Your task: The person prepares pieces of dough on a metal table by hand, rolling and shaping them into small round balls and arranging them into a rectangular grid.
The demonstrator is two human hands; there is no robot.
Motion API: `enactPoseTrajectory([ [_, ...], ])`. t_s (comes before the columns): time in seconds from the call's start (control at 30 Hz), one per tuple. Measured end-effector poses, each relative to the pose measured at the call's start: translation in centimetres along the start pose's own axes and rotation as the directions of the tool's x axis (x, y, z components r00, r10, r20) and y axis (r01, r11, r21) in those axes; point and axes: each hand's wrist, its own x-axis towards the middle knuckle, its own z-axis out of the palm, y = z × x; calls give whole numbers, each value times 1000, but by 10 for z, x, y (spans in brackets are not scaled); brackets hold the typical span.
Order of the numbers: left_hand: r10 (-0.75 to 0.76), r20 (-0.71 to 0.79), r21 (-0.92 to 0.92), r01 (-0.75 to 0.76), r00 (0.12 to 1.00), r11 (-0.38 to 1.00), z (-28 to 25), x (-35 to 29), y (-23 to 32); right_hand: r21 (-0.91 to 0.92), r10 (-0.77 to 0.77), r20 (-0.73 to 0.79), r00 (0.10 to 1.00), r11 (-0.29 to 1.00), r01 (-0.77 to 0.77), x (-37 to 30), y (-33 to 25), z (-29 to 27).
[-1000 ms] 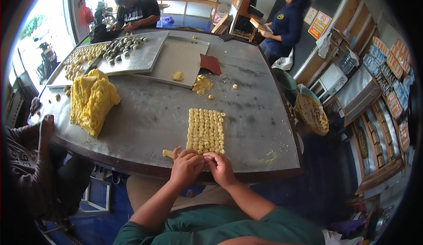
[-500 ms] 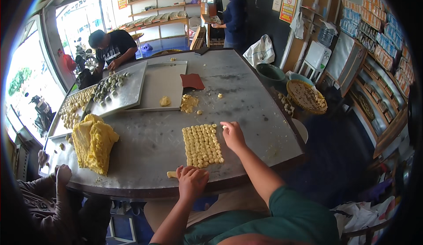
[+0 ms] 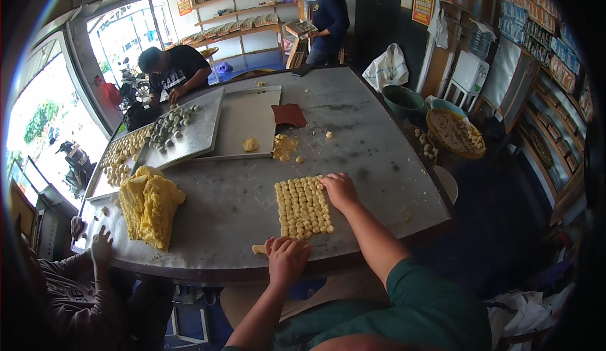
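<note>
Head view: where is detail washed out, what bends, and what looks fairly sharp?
In the head view, daylight bleaches the opening at far left; in the head view, the near table edge bows; in the head view, the gridded dough balls look fairly sharp.

Dough mound left of dough balls on table

Dark green shirt, fabric looks plain, soft creases across the front. Right sleeve short, same green, loose hem, forearm bare below it. Left hand and right hand bare. Trousers beige, only partly visible.
</note>
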Motion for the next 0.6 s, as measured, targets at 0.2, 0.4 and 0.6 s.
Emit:
enactPoseTrajectory([
  [0.2, -20, -44, 1, 20, 999, 1000, -10, -3, -6, 604, 56, 35, 998, 794, -66, -48, -72, -67],
  [0.4, -128, -15, -91, 126, 992, 988, -6, 1, 2, 772, -161, 220, 962, 631, -71, -123, -110, -62],
  [0.6, -132, 16, 99, 130, 991, 987, -8, 1, 2, 765, -32, 166, 986, 634, -109, -126, -119, -55],
])
